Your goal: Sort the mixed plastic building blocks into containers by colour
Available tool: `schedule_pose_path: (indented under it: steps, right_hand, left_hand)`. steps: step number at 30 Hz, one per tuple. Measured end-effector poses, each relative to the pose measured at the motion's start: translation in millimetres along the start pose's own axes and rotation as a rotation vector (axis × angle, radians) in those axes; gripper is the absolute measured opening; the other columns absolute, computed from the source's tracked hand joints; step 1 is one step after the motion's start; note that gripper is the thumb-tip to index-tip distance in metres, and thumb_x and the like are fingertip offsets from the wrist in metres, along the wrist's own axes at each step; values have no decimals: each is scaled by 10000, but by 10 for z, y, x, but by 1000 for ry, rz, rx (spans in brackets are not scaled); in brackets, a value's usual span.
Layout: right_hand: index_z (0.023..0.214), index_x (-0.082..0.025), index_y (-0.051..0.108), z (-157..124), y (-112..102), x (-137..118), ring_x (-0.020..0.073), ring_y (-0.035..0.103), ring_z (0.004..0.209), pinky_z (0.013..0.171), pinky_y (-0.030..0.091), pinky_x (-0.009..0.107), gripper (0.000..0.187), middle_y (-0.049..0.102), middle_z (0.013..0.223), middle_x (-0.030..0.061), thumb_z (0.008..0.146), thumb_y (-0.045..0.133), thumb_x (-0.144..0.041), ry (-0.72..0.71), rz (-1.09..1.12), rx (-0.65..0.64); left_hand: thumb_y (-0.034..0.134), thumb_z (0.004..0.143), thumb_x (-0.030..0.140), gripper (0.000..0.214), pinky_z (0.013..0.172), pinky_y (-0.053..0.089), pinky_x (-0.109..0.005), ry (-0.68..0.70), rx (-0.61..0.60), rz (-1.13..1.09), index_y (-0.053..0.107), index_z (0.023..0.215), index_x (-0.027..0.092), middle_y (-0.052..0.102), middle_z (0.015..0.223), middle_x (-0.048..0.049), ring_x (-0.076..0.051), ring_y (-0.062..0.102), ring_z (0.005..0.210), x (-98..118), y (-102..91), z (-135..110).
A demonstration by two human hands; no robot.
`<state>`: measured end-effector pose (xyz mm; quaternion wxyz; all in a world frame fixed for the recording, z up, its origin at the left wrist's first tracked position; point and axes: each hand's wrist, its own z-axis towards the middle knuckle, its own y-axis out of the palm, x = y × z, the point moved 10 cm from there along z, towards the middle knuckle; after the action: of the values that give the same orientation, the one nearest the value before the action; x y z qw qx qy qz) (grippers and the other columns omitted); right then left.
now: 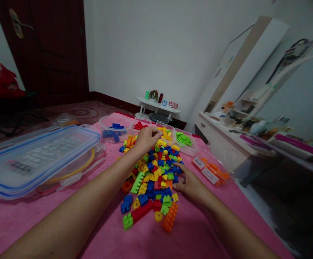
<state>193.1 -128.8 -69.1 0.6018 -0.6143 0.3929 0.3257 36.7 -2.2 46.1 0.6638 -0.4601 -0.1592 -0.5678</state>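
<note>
Toy building bricks lie heaped on a pink cloth, between and beyond the person's forearms, blue, yellow, red, green and orange all jumbled together. From where I stand, the left hand is over the far end of the heap, close to the clear box of yellow bricks. Its fingers are drawn in narrow, thumb near the forefinger; I can't tell whether something small is pinched there. The right hand rests at the heap's right edge, thumb and fingers parted around the bricks there, and I can't make out a piece in its grasp.

Behind the heap stand a round clear tub with blue bricks, then red bricks, the yellow ones, and green bricks in another clear container. Nearer on the right, orange bricks fill part of a box bearing white labels. At the near end a long red brick meets a green one, with a studded orange brick alongside. Over on the left lies a large blue-rimmed lid, overlapping a round yellow-rimmed lid.
</note>
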Motion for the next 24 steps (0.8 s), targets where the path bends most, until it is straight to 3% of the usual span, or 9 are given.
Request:
schedule_pose_path:
  steps: [2,4,6,9,12,18,21,24]
  right_hand:
    - [1265,-189,423,205,50,-100,95,488,412,403,423,233,661,612,720,-28,635,626,-204,5,58,-10]
    - [1229,-189,472,392,72,-318,120,555,497,486,479,268,596,640,788,-2,648,606,-186,-75,1,3]
    - [1177,-183,545,533,123,-617,163,620,703,660,512,312,541,662,920,38,642,616,-157,-210,-167,21]
    - [1199,-170,566,623,272,-1020,230,594,970,866,456,376,562,643,1093,87,642,641,-151,-366,-457,59]
    - [1245,-179,541,548,465,-1281,265,557,1065,923,414,401,593,606,1181,112,664,654,-179,-446,-648,82]
    - [1090,-260,647,204,716,-1509,238,587,996,829,447,343,331,632,1107,59,767,591,-219,-543,-779,97]
    - [1012,-264,689,261,561,-1459,213,615,933,811,446,318,261,683,1023,30,788,566,-210,-496,-770,85]
    - [972,-255,702,442,81,-1292,200,627,864,743,444,302,231,704,978,21,792,558,-230,-374,-786,187]
  left_hand:
    - [497,792,299,275,558,363,-215,-5,2,1,702,750,121,666,670,-33,-135,570,634,-39,-11,15]
    - [487,792,294,278,565,375,-217,-2,9,-9,700,747,121,671,676,-35,-137,576,635,-72,-39,37]
    - [486,789,293,276,576,388,-217,-5,29,-16,697,745,120,675,687,-35,-140,584,651,-108,-92,57]
    - [492,787,301,276,584,398,-214,-14,66,-18,696,753,118,678,694,-34,-143,590,672,-149,-188,78]
    - [489,792,300,278,595,405,-213,-9,86,-24,698,764,119,682,709,-33,-138,589,674,-164,-254,87]
    - [475,802,286,286,598,408,-206,-4,69,-67,684,730,105,672,698,-37,-118,577,643,-194,-247,95]
    - [484,794,309,290,591,408,-205,-22,59,-68,687,738,109,674,699,-41,-124,581,652,-234,-233,112]
    - [500,782,341,301,591,413,-208,-52,20,-52,693,752,112,683,714,-49,-134,590,665,-282,-202,133]
